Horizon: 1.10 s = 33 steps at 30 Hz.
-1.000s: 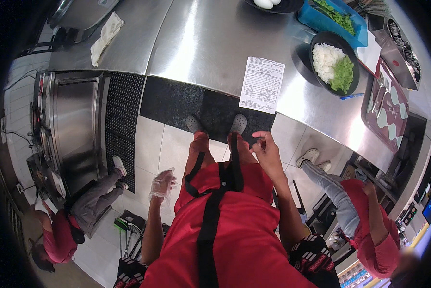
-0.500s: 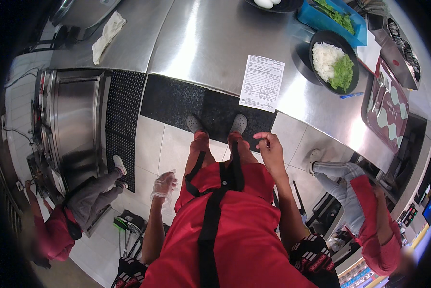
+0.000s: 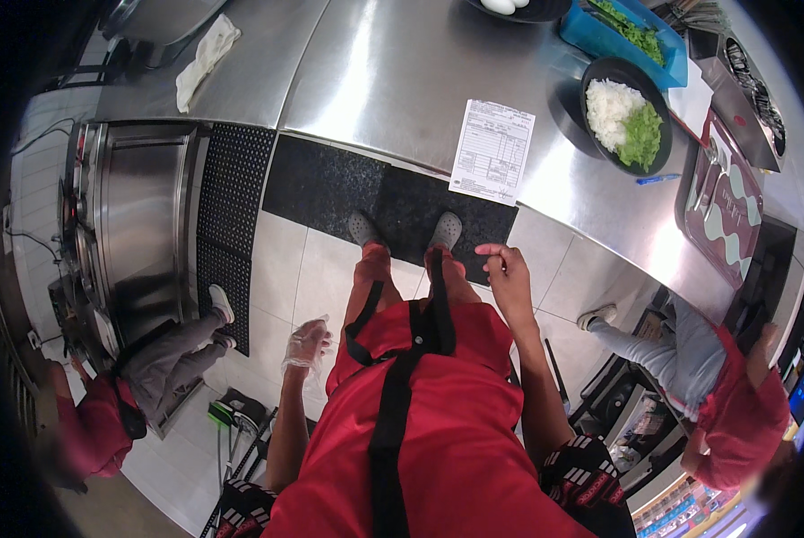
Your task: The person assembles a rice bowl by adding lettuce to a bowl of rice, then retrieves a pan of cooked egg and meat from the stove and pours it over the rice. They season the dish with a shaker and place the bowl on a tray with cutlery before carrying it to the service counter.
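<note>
My left hand [image 3: 309, 343] wears a thin clear plastic glove and hangs low beside my red apron [image 3: 420, 394]. Its fingers are curled together, with no object showing in them. My bare right hand [image 3: 509, 280] is held in front of my right hip, index finger stretched out and the other fingers loosely bent, holding nothing. Nearest to it, a printed paper form [image 3: 492, 152] lies at the front edge of the steel counter [image 3: 375, 90]. To the right stands a black bowl [image 3: 662, 134] with white rice [image 3: 611, 109] and green lettuce [image 3: 641, 142]. Neither hand touches the counter.
A blue container [image 3: 577, 29] of lettuce and a dark bowl with white eggs [image 3: 499, 5] stand at the back. A blue pen [image 3: 658, 179] and patterned tray [image 3: 725, 211] lie right. A white cloth [image 3: 207, 61] lies left. Co-workers [image 3: 106, 417] [image 3: 725, 394] stand on both sides.
My hands have barely moved. The co-worker on the right has shifted farther right, and the one on the left has moved slightly.
</note>
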Motion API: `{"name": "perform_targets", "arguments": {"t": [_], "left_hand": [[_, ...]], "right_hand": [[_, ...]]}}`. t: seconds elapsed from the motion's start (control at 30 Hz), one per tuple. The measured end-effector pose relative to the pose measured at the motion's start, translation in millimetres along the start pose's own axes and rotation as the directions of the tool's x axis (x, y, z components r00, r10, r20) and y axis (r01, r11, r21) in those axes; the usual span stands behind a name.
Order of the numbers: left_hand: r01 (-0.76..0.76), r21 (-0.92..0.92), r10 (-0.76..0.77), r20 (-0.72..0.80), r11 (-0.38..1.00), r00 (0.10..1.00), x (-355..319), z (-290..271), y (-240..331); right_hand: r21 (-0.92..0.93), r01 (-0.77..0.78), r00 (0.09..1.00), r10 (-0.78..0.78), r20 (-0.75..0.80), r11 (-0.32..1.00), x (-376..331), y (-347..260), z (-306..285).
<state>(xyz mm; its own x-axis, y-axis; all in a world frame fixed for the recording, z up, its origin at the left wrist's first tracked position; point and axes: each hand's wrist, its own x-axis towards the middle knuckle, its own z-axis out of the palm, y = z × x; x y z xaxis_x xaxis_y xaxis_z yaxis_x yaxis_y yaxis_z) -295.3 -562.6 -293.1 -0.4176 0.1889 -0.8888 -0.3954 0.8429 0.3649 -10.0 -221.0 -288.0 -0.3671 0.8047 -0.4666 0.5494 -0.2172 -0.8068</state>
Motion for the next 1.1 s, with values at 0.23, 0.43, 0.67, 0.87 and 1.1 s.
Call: {"name": "perform_targets", "arguments": {"t": [0.23, 0.43, 0.67, 0.87, 1.1], "left_hand": [[-0.001, 0.028, 0.001, -0.005, 1.000, 1.000, -2, 2, -1], [0.003, 0.011, -0.003, -0.002, 1.000, 1.000, -1, 2, -5], [-0.004, 0.006, 0.004, -0.004, 1.000, 1.000, 0, 2, -3], [-0.006, 0.006, 0.006, 0.002, 1.000, 1.000, -1, 3, 2], [-0.027, 0.010, 0.027, 0.005, 1.000, 1.000, 1, 6, 3]], "right_hand": [[-0.003, 0.015, 1.000, -0.014, 0.004, 1.000, 0, 5, 2], [0.029, 0.089, 0.996, -0.088, -0.034, 0.996, -2, 3, 2], [0.140, -0.074, 0.995, 0.083, -0.061, 0.987, 0, -17, -6], [0.190, 0.001, 0.998, 0.011, -0.058, 0.982, 1, -22, -5], [0.255, -0.071, 0.990, 0.100, -0.101, 0.964, 5, -26, -4]]}}
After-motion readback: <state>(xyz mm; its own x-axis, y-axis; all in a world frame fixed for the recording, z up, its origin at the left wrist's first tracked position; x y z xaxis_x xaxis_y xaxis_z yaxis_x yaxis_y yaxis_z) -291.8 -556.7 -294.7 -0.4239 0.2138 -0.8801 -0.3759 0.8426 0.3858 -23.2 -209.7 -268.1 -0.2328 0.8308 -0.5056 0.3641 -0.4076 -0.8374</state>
